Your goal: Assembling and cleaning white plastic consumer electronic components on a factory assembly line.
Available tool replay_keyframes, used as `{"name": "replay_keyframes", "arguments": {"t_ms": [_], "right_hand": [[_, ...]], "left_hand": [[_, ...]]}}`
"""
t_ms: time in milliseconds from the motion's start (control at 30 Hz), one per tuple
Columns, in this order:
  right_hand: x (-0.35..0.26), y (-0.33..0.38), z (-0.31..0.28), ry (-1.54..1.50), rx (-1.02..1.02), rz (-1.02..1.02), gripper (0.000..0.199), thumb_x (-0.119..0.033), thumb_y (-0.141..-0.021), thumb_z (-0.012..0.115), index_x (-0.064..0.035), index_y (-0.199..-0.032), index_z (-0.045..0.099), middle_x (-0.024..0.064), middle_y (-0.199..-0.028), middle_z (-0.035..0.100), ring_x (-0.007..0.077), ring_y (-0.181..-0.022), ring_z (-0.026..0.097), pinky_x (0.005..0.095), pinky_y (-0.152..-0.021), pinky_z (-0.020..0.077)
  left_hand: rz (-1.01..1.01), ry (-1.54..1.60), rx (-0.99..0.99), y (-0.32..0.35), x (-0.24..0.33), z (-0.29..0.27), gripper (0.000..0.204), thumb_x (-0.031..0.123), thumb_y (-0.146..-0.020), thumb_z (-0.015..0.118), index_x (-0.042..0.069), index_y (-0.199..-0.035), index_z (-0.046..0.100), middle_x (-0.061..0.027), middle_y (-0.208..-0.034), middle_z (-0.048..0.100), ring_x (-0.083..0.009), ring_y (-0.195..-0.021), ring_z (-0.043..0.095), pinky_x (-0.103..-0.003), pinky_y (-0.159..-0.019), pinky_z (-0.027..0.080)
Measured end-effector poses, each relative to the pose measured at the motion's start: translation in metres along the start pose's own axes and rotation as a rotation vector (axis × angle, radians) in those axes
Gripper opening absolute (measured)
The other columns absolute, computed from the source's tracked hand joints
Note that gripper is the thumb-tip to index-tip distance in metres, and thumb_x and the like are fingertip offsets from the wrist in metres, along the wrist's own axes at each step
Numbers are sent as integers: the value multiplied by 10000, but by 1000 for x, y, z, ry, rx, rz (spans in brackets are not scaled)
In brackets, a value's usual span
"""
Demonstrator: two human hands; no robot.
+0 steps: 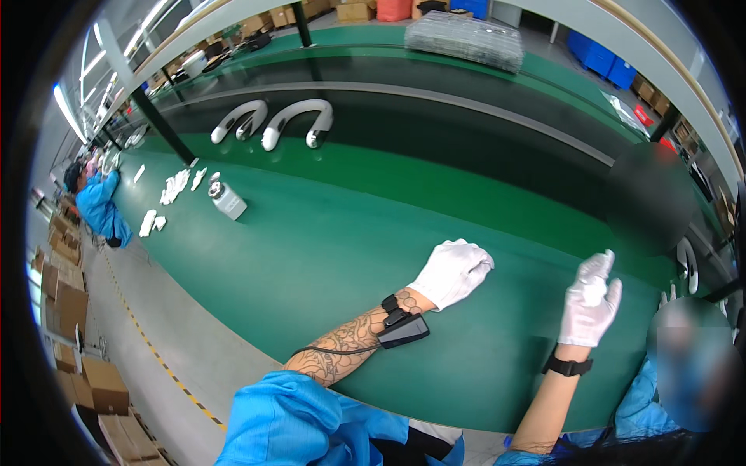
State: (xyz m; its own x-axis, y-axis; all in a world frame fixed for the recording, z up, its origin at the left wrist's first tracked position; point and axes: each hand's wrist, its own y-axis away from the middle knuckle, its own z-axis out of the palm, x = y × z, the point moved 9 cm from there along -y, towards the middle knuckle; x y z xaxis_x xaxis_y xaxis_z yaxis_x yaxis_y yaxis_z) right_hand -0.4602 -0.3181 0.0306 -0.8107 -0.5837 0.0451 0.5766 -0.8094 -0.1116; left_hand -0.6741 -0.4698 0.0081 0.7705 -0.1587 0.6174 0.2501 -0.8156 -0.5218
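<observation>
The left hand (452,272), in a white glove, rests curled and knuckles-down on the green work surface (326,256), holding nothing; the right hand (589,301), also gloved, is raised above the surface with fingers loosely spread and empty. Well apart, two white U-shaped devices (272,120) lie on the dark conveyor belt (435,132) beyond. A white bottle (227,199) and white cloths (175,186) sit far left, cardboard boxes (70,303) line the floor.
</observation>
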Motion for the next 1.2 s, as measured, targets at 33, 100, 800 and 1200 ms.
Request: {"name": "replay_keyframes", "arguments": {"t_ms": [33, 100, 800, 1200], "right_hand": [[-12, 1, -2, 52, -62, -20, 489, -253, -1082, 563, 39, -1474, 546, 238, -1331, 640, 320, -1269, 629, 429, -1093, 575], [-5, 5, -7, -1, 0, 24, 487, -247, -1079, 569, 44, -1469, 554, 256, -1311, 639, 329, -1243, 640, 412, -1085, 584], [20, 0, -8, 94, 53, 20, 397, -286, -1033, 633, -3, -1311, 658, 150, -1211, 728, 264, -1154, 700, 395, -957, 624], [33, 5, -4, 127, 65, 43, 447, -304, -1022, 648, 4, -1345, 616, 142, -1249, 686, 284, -1186, 669, 433, -1004, 590]], "left_hand": [[-12, -12, 13, 1, -2, 0, 123, 166, -956, 645, 117, -926, 753, -67, -878, 734, -304, -849, 694, -434, -822, 550], [3, -15, -29, -3, 3, 11, 139, 179, -961, 636, 115, -927, 755, -67, -885, 739, -303, -859, 694, -430, -825, 547], [98, -51, 36, 0, 11, 3, 59, 78, -923, 687, 95, -874, 716, -63, -850, 740, -283, -784, 668, -409, -761, 528], [42, -35, -11, -8, 15, 5, 65, 87, -935, 686, 97, -877, 712, -59, -851, 733, -296, -774, 661, -412, -756, 531]]}}
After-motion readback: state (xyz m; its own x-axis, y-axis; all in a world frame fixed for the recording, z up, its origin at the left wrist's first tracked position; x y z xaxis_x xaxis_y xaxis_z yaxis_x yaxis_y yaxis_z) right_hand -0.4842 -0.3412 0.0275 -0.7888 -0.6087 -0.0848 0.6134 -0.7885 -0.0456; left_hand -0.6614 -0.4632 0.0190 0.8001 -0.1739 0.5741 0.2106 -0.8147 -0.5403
